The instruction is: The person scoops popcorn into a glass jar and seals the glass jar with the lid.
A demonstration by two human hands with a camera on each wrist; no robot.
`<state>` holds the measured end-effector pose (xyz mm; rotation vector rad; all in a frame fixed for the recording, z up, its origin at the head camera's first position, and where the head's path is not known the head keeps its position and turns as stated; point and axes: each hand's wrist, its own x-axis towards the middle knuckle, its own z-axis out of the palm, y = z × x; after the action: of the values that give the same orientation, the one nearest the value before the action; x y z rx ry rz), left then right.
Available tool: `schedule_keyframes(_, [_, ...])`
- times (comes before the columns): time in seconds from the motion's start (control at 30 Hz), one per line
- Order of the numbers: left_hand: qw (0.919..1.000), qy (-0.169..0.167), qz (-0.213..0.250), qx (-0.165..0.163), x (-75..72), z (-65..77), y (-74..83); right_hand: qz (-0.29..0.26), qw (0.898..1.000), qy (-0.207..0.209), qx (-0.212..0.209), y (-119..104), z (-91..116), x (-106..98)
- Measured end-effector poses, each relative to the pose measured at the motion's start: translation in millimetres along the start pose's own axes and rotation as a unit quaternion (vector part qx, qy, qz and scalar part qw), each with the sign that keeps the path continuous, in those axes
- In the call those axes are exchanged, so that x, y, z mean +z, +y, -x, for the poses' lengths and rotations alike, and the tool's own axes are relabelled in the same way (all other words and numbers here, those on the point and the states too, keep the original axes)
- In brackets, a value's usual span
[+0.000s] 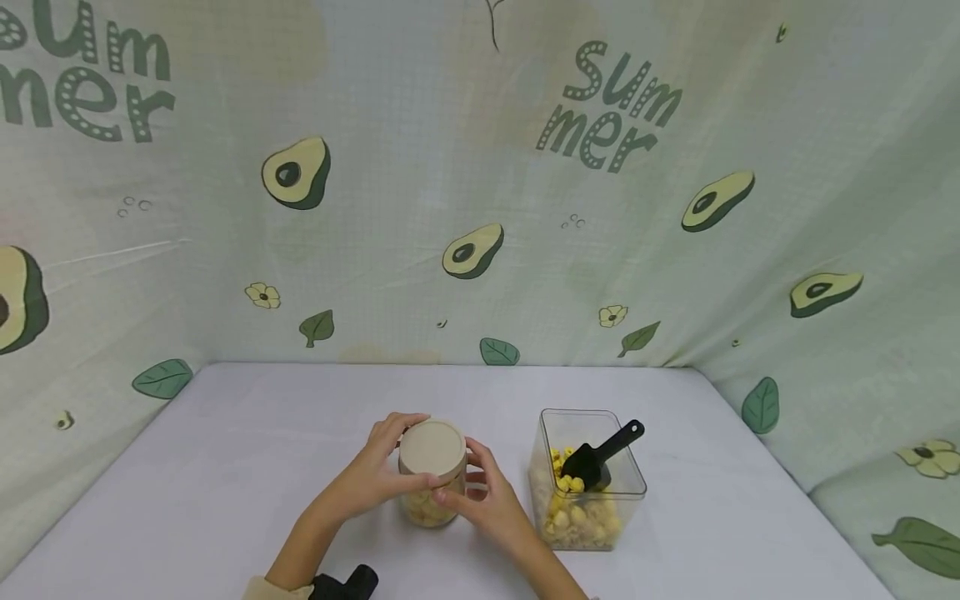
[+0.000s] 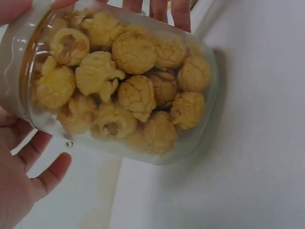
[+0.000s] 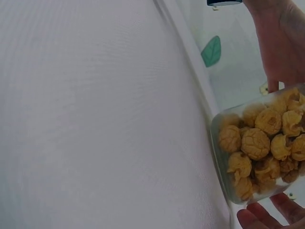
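A clear jar (image 1: pixel 429 510) of caramel-coloured popcorn stands between the two hands, a beige round lid (image 1: pixel 432 447) on its top. From the left, my left hand (image 1: pixel 372 477) grips the lid, its thumb across the front of the rim. My right hand (image 1: pixel 491 504) holds the jar's right side near the lid, thumb in front and fingers spread behind. Close up in the left wrist view, popcorn pieces (image 2: pixel 136 95) show through the jar wall. The right wrist view shows the jar's lower part (image 3: pixel 259 148). Whether its base touches the table cannot be told.
To the right stands a clear square container (image 1: pixel 536 467) part filled with yellow popcorn. A black scoop (image 1: pixel 596 462) rests in it, handle over the rim. A white cloth covers the table (image 1: pixel 247 467); an avocado-patterned curtain (image 1: pixel 390 275) hangs behind and at both sides.
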<state>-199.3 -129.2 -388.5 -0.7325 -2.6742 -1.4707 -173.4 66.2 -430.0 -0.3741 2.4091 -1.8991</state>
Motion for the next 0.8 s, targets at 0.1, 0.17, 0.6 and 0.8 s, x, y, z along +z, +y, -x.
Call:
schedule_keyframes(0.1, [0.9995, -0.002, -0.015, -0.027, 2.1, 1.0, 4.8, 0.003, 1.000, 0.002, 0.000, 0, 0, -1])
schedule_keyframes(0.17, [0.9982, 0.014, -0.031, -0.048, 4.2, 1.9, 9.9, 0.004, 1.000, 0.003, -0.003, 1, -1, -1])
schedule_keyframes(0.6, [0.9790, 0.126, -0.135, -0.086, 21.8, 5.5, 38.8, -0.002, 1.000, -0.003, -0.027, 1, -1, -2])
schedule_keyframes(0.8, [0.9884, 0.087, -0.117, -0.040, 13.1, 5.7, 24.6, -0.001, 1.000, 0.000, -0.019, 2, -1, -1])
